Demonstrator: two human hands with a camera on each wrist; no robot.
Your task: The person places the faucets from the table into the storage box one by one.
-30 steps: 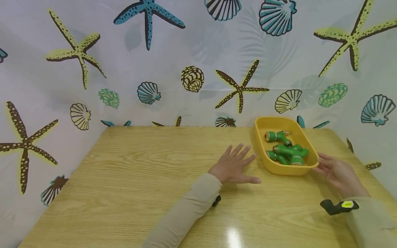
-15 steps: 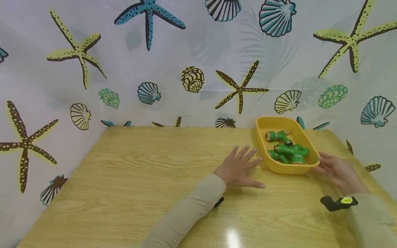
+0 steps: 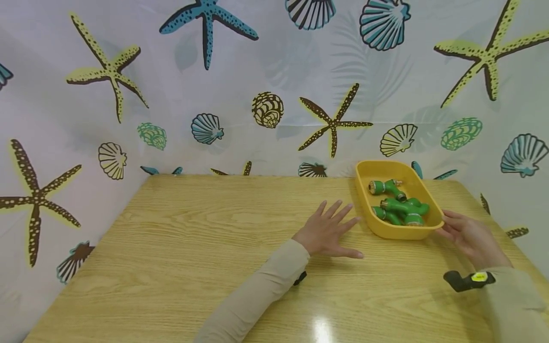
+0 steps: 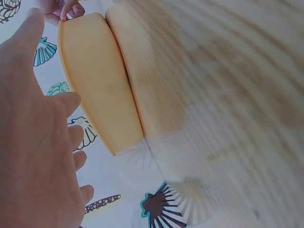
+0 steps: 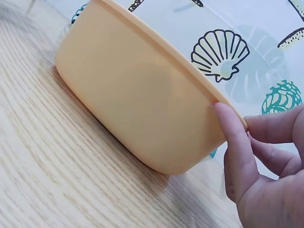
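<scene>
A yellow plastic basin [image 3: 388, 232] stands on the wooden table at the right. Inside it lie several green branched pieces [image 3: 401, 207] with metallic-looking ends; they look like hose or pipe fittings, though their kind is unclear. My right hand [image 3: 473, 240] pinches the basin's near right corner, the thumb on the near wall and the fingers round the corner, as the right wrist view [image 5: 270, 166] shows. To the left of the basin, my left hand [image 3: 325, 231] is held with fingers straight and spread, apart from the wall. The left wrist view shows the basin's outer side [image 4: 95, 80].
The wood-grain table [image 3: 184, 267] reaches far to the left and front. A white cloth with starfish and shells [image 3: 240, 157] hangs behind and at both sides, close to the basin's far end. Both wrists carry a black strap [image 3: 467, 281].
The basin has shifted slightly right and away, with my right hand still at its corner. My left hand moved a little right, then slightly back. The green pieces keep their arrangement.
</scene>
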